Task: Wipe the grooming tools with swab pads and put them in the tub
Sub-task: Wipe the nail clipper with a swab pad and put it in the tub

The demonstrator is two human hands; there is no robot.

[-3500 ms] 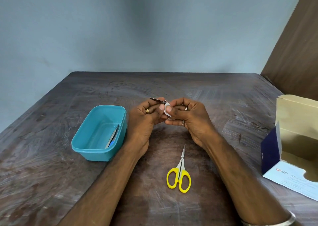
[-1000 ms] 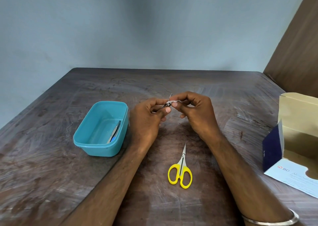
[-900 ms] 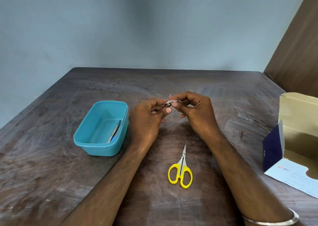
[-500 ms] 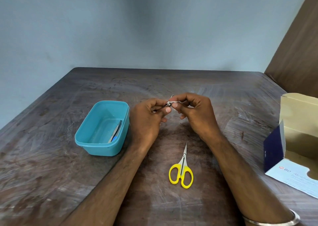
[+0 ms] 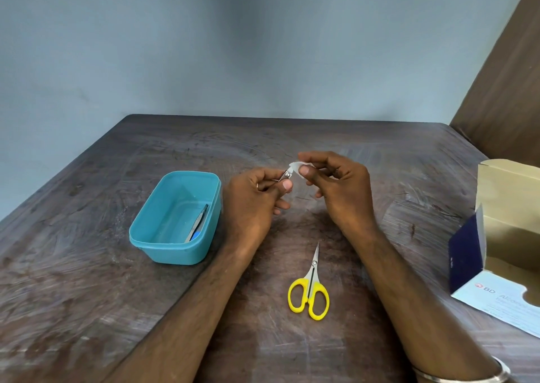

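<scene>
The right hand (image 5: 336,187), pinching the swab pad (image 5: 296,167), has drawn apart from the left hand (image 5: 254,198), which pinches the nail clipper (image 5: 285,176) beside the tub (image 5: 175,216).

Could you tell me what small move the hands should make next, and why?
Probably bring the swab pad back onto the small metal tool: the right hand pinches the pad just off the tip that the left hand holds, so the tub can wait.

Soft, even, dimmish light, faint shadows under the forearms, sharp centre, wide-angle bending at the edges.
</scene>
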